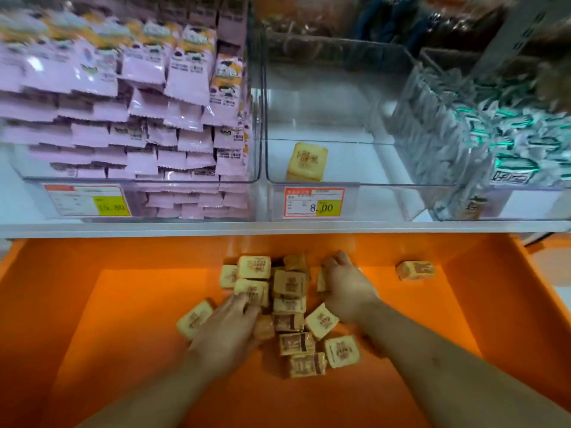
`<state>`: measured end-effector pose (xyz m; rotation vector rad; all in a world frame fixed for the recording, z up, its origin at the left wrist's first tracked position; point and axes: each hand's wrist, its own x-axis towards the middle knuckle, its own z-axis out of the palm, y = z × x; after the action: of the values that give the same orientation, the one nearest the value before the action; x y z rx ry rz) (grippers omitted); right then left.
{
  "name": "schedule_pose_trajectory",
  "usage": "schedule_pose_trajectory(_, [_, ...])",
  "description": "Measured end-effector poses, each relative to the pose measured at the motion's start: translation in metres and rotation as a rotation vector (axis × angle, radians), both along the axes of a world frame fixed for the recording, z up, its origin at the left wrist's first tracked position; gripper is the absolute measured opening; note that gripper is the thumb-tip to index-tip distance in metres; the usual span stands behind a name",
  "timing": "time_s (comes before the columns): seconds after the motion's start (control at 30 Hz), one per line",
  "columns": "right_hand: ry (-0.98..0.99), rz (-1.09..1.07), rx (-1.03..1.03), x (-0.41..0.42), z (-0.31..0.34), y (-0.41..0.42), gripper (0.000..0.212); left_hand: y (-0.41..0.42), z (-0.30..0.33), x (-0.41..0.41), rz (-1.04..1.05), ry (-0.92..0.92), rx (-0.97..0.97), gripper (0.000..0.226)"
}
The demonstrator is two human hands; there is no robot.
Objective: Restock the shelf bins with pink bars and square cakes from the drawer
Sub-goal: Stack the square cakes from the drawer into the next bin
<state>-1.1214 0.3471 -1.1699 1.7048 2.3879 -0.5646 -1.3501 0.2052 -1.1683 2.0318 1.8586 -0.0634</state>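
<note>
We see the orange drawer (92, 304) bare across its left and lower stretches, and wide on the right but for one stray cake (415, 269). The heap of square cakes (290, 307) fills its middle, with the left hand (230, 322) and right hand (346, 288) at either flank. Above, the middle bin (324, 118) stands nearly vacant, one cake (306, 162) at its front left. The left bin (256, 118) is packed with pink bars (123, 103); the right bin (411, 72) is crowded with white packets (482, 143).
</note>
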Motion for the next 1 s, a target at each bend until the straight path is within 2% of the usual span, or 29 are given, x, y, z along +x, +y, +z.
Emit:
schedule_pose_trajectory(0.1, [0.000, 0.028, -0.025, 0.007, 0.036, -0.010, 0.053, -0.001, 0.029, 0.000, -0.024, -0.039, -0.027, 0.056])
schedule_pose_trajectory(0.17, [0.024, 0.057, -0.054, 0.011, 0.067, -0.020, 0.060, 0.002, 0.060, 0.002, -0.037, -0.075, -0.028, 0.051])
schedule_pose_trajectory(0.27, [0.091, 0.104, -0.099, 0.015, 0.129, -0.042, 0.054, 0.004, 0.115, 0.009, 0.021, -0.221, -0.062, 0.037])
schedule_pose_trajectory(0.33, [0.151, 0.133, -0.086, 0.020, 0.171, -0.059, 0.048, 0.002, 0.147, 0.012, 0.086, -0.315, -0.063, 0.038])
schedule_pose_trajectory(0.43, [0.295, 0.111, -0.022, 0.030, 0.230, -0.082, 0.049, -0.006, 0.196, 0.014, 0.160, -0.453, -0.062, 0.044])
schedule_pose_trajectory(0.57, [0.583, -0.046, 0.000, 0.043, 0.288, -0.111, 0.048, -0.021, 0.251, 0.013, 0.227, -0.651, -0.023, 0.037])
schedule_pose_trajectory(0.7, [0.866, -0.176, -0.067, 0.047, 0.312, -0.131, 0.050, -0.036, 0.287, 0.009, 0.343, -0.928, 0.023, 0.033])
schedule_pose_trajectory(0.8, [0.982, -0.227, -0.072, 0.039, 0.317, -0.138, 0.051, -0.043, 0.305, 0.008, 0.466, -1.150, 0.044, 0.023])
schedule_pose_trajectory(0.9, [1.035, -0.233, -0.058, 0.028, 0.321, -0.140, 0.050, -0.043, 0.315, 0.006, 0.527, -1.240, 0.038, 0.015])
schedule_pose_trajectory(1.0, [1.084, -0.228, -0.043, 0.019, 0.325, -0.136, 0.050, -0.039, 0.317, 0.002, 0.566, -1.327, 0.040, 0.018])
